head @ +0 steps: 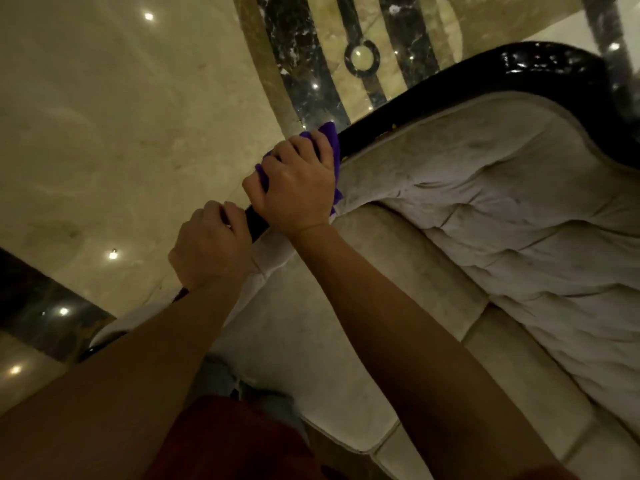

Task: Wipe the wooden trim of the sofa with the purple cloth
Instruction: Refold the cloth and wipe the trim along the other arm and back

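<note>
The sofa's dark glossy wooden trim (433, 95) runs along the top of the backrest from the upper right down toward the lower left. My right hand (298, 188) is wrapped around the trim with the purple cloth (330, 135) pressed between palm and wood; cloth edges stick out above and below the hand. Just below it, my left hand (211, 244) grips the same trim bare, hiding that stretch of wood. Both forearms reach up from the bottom of the view.
The cream tufted backrest (502, 209) and seat cushions (346, 341) fill the right and centre. Behind the sofa lies a polished marble floor (104, 133) with dark inlay bands (301, 64). My red-clad leg (235, 445) is at the bottom.
</note>
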A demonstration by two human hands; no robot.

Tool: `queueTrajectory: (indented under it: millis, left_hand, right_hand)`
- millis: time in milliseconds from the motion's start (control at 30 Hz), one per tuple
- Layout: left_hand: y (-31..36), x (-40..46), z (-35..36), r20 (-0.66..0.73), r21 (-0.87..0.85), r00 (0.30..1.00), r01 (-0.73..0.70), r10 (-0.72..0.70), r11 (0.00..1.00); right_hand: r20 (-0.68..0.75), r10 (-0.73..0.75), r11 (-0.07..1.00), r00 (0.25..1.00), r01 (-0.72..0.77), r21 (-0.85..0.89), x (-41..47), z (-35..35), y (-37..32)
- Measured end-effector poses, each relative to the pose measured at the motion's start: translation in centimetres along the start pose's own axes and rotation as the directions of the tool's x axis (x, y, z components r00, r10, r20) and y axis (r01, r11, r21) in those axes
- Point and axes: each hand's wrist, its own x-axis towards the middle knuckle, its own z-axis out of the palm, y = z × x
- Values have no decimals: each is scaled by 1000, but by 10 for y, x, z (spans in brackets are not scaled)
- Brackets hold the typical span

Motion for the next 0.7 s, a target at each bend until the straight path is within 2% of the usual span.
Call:
queueTrajectory:
  millis: [167,300,400,467,567,700]
  left_hand:
    - [1,-1,0,28,-22,999,-35,35,999]
    - [-3,5,-5,137,-59,989,-53,61,997]
    - [16,17,-13,218,-133,967,-108,135,985]
    - [43,32,-6,220,-97,963,-138,157,986]
    - [97,53,7,303,-113,946,-86,116,990]
    - [125,67,27,260,22,951,-181,169,983]
  right_hand:
    - [90,-130,988,987,136,-70,5,-18,26]
    - [153,1,938,988,52,-343,45,-50,71]
    - [116,73,907,991,-18,-420,59,-58,87]
    - [60,111,918,992,-80,-389,58,-51,77]
    - [3,135,927,991,-125,-352,56,-41,75]
    - [38,0,940,999,13,-341,57,-46,100]
